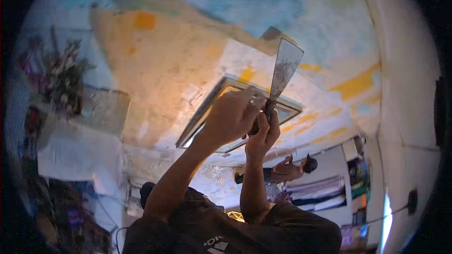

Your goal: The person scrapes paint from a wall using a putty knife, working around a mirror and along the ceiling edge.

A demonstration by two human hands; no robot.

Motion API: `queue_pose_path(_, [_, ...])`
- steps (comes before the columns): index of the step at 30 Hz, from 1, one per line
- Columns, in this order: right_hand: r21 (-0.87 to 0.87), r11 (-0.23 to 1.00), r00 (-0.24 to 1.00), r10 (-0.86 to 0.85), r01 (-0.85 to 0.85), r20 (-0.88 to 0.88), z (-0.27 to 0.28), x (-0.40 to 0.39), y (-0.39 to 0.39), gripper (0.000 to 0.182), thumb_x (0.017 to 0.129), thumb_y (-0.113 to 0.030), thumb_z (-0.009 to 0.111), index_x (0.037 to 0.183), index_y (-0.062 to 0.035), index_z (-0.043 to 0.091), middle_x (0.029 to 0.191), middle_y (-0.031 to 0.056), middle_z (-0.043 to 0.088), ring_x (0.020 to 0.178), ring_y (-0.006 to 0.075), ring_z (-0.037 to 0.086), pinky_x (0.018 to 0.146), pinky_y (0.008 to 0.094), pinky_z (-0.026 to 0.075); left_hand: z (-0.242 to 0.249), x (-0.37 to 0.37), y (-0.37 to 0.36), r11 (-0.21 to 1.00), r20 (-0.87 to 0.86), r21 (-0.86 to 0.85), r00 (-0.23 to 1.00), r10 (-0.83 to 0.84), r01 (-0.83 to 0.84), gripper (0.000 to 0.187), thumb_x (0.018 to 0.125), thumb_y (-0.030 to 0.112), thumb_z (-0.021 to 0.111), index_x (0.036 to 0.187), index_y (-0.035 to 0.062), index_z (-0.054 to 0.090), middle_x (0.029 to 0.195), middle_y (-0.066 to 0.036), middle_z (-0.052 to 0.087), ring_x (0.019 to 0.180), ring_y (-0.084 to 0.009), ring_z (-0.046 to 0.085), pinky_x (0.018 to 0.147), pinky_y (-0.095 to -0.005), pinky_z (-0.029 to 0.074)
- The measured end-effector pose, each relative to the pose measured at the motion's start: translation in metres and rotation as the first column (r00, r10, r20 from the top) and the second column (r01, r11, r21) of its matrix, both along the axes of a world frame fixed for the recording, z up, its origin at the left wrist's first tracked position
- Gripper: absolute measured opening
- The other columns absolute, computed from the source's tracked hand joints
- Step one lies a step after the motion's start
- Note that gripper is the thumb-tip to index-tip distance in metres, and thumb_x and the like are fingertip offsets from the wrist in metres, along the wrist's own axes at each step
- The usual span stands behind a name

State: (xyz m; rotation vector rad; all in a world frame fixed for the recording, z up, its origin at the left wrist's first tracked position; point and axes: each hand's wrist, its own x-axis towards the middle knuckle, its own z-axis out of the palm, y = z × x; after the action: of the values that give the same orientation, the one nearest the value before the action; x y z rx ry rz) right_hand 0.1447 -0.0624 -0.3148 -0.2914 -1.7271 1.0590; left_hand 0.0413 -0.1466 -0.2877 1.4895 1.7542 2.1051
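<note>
A putty knife with a worn, paint-marked metal blade points up and slightly right. My right hand is closed around its dark handle, thumb along the near side. Beside it, my left hand is raised with curled fingers right at the base of the blade, overlapping the handle in this view. Something shiny shows at the left fingers. The left palm is hidden, and I cannot tell what those fingers grip. Behind both hands is a framed rectangular panel with a pale border.
Patchy blue, beige and orange paint covers the large surface beyond the hands. Leafy plants are at left. A person in a dark cap stands in the background at right, near shelves of colourful items. A pale wall runs along the right.
</note>
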Motion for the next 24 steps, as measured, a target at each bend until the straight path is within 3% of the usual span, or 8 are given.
queue_pose_path(1, [-0.097, 0.994, 0.998, 0.057, -0.060, -0.037, 0.004, 0.000, 0.000, 0.029, 0.098, -0.016, 0.048, 0.119, 0.0032, 0.053, 0.057, -0.0015, 0.048, 0.044, 0.0043, 0.042, 0.037, 0.0222, 0.035, 0.004, 0.000, -0.001, 0.999, 0.008, 0.037, 1.000, -0.018, 0.018, 0.019, 0.092, 0.024, 0.055, 0.092, 0.0065, 0.062, 0.067, -0.018, 0.061, 0.063, -0.0373, 0.062, 0.059, -0.0467, 0.047])
queue_pose_path(10, [0.050, 0.993, 0.993, -0.108, 0.111, -0.054, 0.023, 0.002, -0.026, 0.058, 0.099, -0.007, 0.042, 0.153, -0.0105, 0.022, 0.053, -0.0014, 0.042, 0.037, 0.0039, 0.033, 0.032, 0.0223, 0.032, 0.066, -0.050, -0.062, 0.979, -0.298, 0.139, 0.936, 0.187, -0.151, 0.013, 0.092, 0.026, 0.060, 0.094, 0.0124, 0.059, 0.050, -0.006, 0.046, 0.045, -0.0228, 0.055, 0.047, -0.0370, 0.042])
queue_pose_path(14, [0.007, 0.994, 0.993, -0.110, 0.110, -0.052, 0.017, 0.004, -0.026, 0.055, 0.099, -0.007, 0.042, 0.152, -0.0090, 0.028, 0.060, -0.0040, 0.044, 0.050, 0.0039, 0.038, 0.045, 0.0207, 0.034, 0.116, -0.081, -0.053, 0.917, -0.575, 0.330, 0.722, 0.385, -0.226, 0.014, 0.092, 0.025, 0.061, 0.093, 0.0120, 0.058, 0.052, -0.006, 0.050, 0.047, -0.0218, 0.056, 0.046, -0.0368, 0.044])
queue_pose_path(16, [-0.089, 0.989, 0.990, -0.122, 0.115, -0.074, 0.018, -0.003, -0.033, 0.056, 0.099, -0.006, 0.043, 0.152, -0.0089, 0.026, 0.061, -0.0035, 0.044, 0.050, 0.0041, 0.038, 0.044, 0.0212, 0.034, 0.140, -0.100, -0.049, 0.774, -0.673, 0.583, 0.385, 0.631, -0.247, 0.018, 0.088, 0.026, 0.065, 0.097, 0.0107, 0.060, 0.059, -0.007, 0.056, 0.051, -0.0229, 0.060, 0.050, -0.0380, 0.048])
queue_pose_path(19, [-0.156, 0.985, 0.993, -0.088, 0.075, -0.077, 0.024, -0.011, -0.051, 0.059, 0.098, -0.005, 0.044, 0.153, -0.0085, 0.024, 0.065, -0.0016, 0.051, 0.051, 0.0049, 0.042, 0.046, 0.0213, 0.036, 0.183, -0.110, -0.059, 0.791, -0.799, 0.536, 0.123, 0.588, -0.296, 0.025, 0.086, 0.029, 0.061, 0.098, 0.0076, 0.060, 0.064, -0.007, 0.059, 0.052, -0.0244, 0.060, 0.049, -0.0363, 0.049])
queue_pose_path(20, [-0.192, 0.980, 0.997, -0.070, 0.061, -0.042, 0.025, -0.015, -0.050, 0.059, 0.098, -0.005, 0.044, 0.153, -0.0078, 0.023, 0.067, -0.0005, 0.054, 0.052, 0.0071, 0.045, 0.047, 0.0228, 0.039, 0.194, -0.113, -0.056, 0.799, -0.804, 0.531, 0.130, 0.580, -0.281, 0.025, 0.086, 0.029, 0.061, 0.098, 0.0076, 0.060, 0.064, -0.007, 0.059, 0.052, -0.0244, 0.060, 0.049, -0.0363, 0.049])
queue_pose_path(21, [0.076, 0.963, 0.962, -0.265, 0.260, 0.065, 0.027, -0.018, -0.018, 0.060, 0.097, -0.006, 0.046, 0.152, -0.0042, 0.021, 0.073, 0.0022, 0.061, 0.056, 0.0138, 0.050, 0.052, 0.0294, 0.043, 0.217, -0.111, -0.033, 0.801, -0.813, 0.555, 0.057, 0.579, -0.227, 0.023, 0.085, 0.028, 0.062, 0.094, 0.0071, 0.059, 0.063, -0.008, 0.058, 0.052, -0.0244, 0.060, 0.049, -0.0372, 0.049])
queue_pose_path(24, [0.024, 0.942, 0.915, -0.330, 0.333, 0.232, 0.054, -0.012, -0.014, 0.061, 0.098, -0.010, 0.045, 0.152, -0.0003, 0.016, 0.076, 0.0097, 0.064, 0.061, 0.0232, 0.060, 0.061, 0.0350, 0.048, 0.255, -0.104, 0.002, 0.824, -0.825, 0.564, 0.015, 0.565, -0.062, 0.020, 0.082, 0.024, 0.065, 0.089, 0.0067, 0.057, 0.061, -0.009, 0.056, 0.053, -0.0250, 0.060, 0.050, -0.0389, 0.048])
